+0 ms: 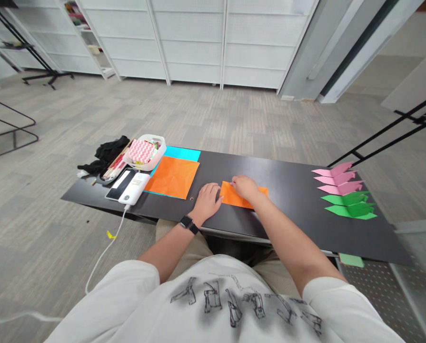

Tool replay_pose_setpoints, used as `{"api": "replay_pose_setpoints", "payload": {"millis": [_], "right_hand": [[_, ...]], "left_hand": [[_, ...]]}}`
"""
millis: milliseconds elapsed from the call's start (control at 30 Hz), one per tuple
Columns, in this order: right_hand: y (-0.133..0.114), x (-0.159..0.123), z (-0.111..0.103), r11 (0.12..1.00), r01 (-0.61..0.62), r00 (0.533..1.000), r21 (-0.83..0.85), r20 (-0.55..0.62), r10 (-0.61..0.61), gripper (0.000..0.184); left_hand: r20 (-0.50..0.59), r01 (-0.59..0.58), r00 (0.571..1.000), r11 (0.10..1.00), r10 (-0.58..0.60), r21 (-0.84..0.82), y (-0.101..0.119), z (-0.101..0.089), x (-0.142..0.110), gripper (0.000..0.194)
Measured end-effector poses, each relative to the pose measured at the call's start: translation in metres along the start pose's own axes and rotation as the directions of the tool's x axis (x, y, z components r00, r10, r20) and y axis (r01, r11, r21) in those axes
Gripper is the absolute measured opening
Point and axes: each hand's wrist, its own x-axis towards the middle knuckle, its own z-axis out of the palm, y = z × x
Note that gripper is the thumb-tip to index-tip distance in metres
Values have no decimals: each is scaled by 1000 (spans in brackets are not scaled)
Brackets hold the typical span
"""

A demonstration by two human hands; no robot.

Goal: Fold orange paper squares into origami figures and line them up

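Observation:
A folded orange paper (228, 195) lies flat on the dark table in front of me, its long side running left to right. My right hand (245, 186) is over its middle, fingers curled together and pressing near the upper edge. The wrist hides part of the right half. At the paper's left end, my left hand (208, 202) rests on the table, fingers bent and slightly apart, the thumb close to the lower left corner. Whether that hand touches the paper is hard to see. To the left, a larger orange sheet (173, 176) lies over a blue sheet (184, 153).
Pink folded papers (337, 178) and green folded papers (350, 206) stand in a row at the right. On the left are a white basket (159, 155), a phone (123, 185), a white power bank (134, 187) with a cable, a pencil tray (113, 169) and black cloth (109, 151).

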Motion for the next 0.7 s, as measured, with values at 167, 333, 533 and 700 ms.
{"api": "replay_pose_setpoints", "payload": {"millis": [167,333,533,700], "right_hand": [[-2,0,1,999,34,999,-34,-8,-34,36],[-2,0,1,997,51,999,-51,-12,-52,37],[-3,-3,0,998,41,999,-56,-21,-42,37],[-3,-4,0,998,38,999,-51,-28,-40,37]], "left_hand": [[118,-126,986,990,118,61,7,7,3,40],[162,-114,982,989,98,91,10,15,5,42],[162,-128,981,985,109,111,11,14,3,45],[159,-131,981,985,112,114,12,15,2,46]]}}
